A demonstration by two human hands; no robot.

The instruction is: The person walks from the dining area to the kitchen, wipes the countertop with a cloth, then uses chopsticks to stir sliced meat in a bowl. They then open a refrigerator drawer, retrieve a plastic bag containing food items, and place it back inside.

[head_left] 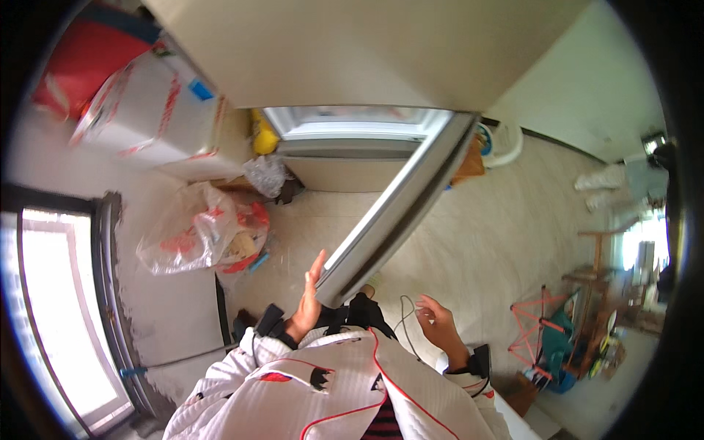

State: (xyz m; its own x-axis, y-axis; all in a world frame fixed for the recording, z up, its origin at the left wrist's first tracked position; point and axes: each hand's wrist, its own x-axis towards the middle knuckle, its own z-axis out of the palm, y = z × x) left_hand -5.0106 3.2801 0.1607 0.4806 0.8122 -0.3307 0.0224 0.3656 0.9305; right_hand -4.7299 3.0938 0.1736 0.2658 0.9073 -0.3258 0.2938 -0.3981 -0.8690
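Note:
A middle door of a beige refrigerator (352, 55) stands swung out towards me, and a white-lined compartment (352, 124) shows behind it. My left hand (309, 302) rests with its palm against the free edge of the door (404, 203), fingers extended and not wrapped round it. My right hand (437, 324) hangs to the right of the door, fingers loosely bent, with nothing seen in it. A thin dark cable (406, 319) loops beside the right hand. Below the compartment, a lower drawer front (346, 173) appears closed.
A clear plastic bag with red print (190, 236) lies on the floor at left, below a taped white box (159, 110). A window (71, 302) is at far left. Right of the door sit an orange-brown bag (468, 162) and, farther off, a red-framed folding stool (536, 330).

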